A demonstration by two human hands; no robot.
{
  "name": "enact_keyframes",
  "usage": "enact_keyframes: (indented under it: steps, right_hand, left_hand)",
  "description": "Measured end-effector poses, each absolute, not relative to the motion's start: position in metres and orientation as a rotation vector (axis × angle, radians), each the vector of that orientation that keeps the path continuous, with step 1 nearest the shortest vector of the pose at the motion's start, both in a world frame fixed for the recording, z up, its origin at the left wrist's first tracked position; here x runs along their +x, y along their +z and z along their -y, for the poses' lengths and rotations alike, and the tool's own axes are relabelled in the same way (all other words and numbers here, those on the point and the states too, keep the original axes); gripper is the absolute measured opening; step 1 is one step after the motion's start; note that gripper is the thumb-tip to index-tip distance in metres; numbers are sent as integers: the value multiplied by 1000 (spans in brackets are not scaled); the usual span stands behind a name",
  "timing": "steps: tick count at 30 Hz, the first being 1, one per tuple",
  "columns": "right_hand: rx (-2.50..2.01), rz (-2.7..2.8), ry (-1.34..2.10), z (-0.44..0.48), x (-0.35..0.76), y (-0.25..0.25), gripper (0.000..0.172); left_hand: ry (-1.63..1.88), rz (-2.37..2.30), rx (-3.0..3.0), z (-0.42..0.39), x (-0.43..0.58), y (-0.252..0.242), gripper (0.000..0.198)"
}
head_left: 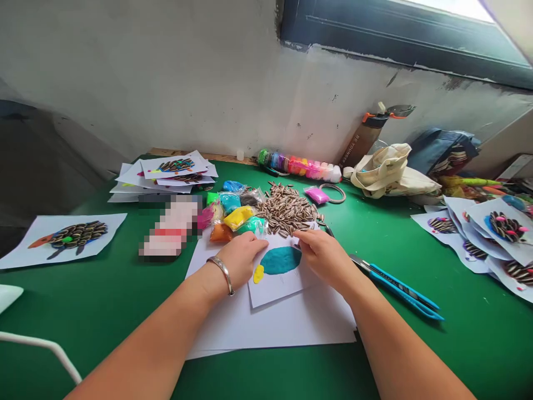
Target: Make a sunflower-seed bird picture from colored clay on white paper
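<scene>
My left hand [241,258] and my right hand [320,258] rest at the top of a small white card [277,291], fingertips curled down near a teal clay oval [281,260]. The card lies on larger white paper sheets [270,328]. A yellow clay blob [259,273] sits beside the oval. My left wrist wears a metal bangle [222,272]. Just beyond my fingers lies a heap of striped sunflower seeds [285,210], with bagged coloured clay [237,218] to its left. Whether my fingers pinch anything is hidden.
Blue-handled scissors [395,291] lie to my right on the green table [83,316]. Seed-and-clay pictures [62,240] lie at left, with more stacked [166,172] and at right [474,239]. Along the back stand clay tubes [300,165], a bottle [362,136] and a cloth bag [387,172].
</scene>
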State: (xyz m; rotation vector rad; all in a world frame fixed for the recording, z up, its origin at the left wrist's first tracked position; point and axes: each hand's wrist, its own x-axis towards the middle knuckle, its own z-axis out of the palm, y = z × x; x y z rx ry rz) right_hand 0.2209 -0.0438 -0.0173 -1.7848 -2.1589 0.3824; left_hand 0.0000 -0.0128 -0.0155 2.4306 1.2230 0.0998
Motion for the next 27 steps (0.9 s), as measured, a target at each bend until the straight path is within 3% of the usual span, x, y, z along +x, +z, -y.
enact_keyframes:
  steps: [27]
  right_hand:
    - [-1785, 2239, 328, 36, 225, -22, 22]
  left_hand:
    - [235, -1071, 2554, 6, -1, -26, 41]
